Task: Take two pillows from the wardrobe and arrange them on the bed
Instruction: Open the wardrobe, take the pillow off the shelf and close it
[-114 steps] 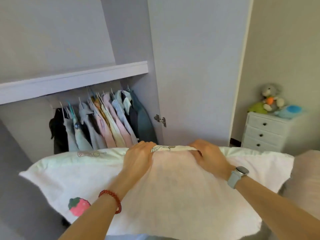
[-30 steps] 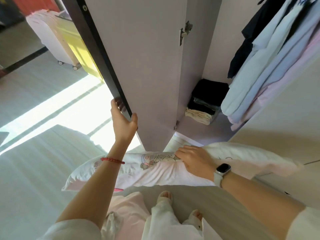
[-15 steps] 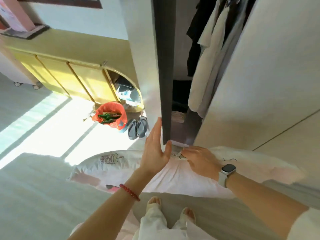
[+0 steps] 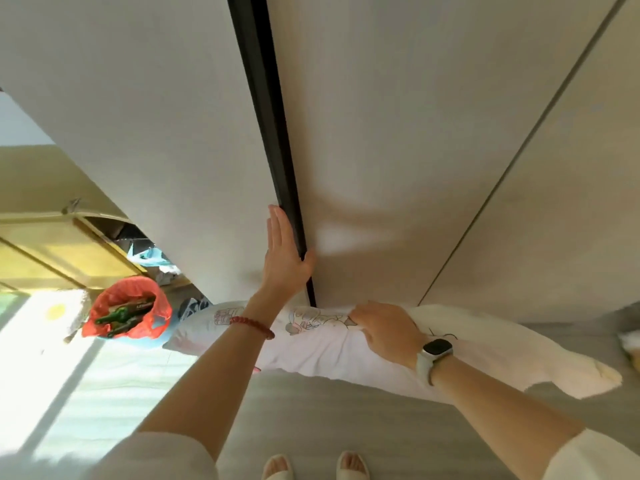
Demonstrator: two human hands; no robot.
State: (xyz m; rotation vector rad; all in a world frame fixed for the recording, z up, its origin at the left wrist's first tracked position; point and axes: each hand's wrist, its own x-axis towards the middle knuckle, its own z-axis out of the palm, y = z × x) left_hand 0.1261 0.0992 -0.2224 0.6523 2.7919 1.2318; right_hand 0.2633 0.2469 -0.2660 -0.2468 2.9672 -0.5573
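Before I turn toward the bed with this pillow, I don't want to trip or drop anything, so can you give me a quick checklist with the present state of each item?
1. White cartoon-print pillow held: ok, the right hand grips its top edge.
2. Grey wardrobe door shut: ok, the left hand lies flat by its dark edge strip and no gap shows.
3. Left hand free: not ok, it rests on the door.
4. Second pillow in hand: not ok, only one shows.
5. Floor to the left: not ok, a red plastic bag of green bottles stands there.
6. Path to the bed: cannot tell, bed out of view.
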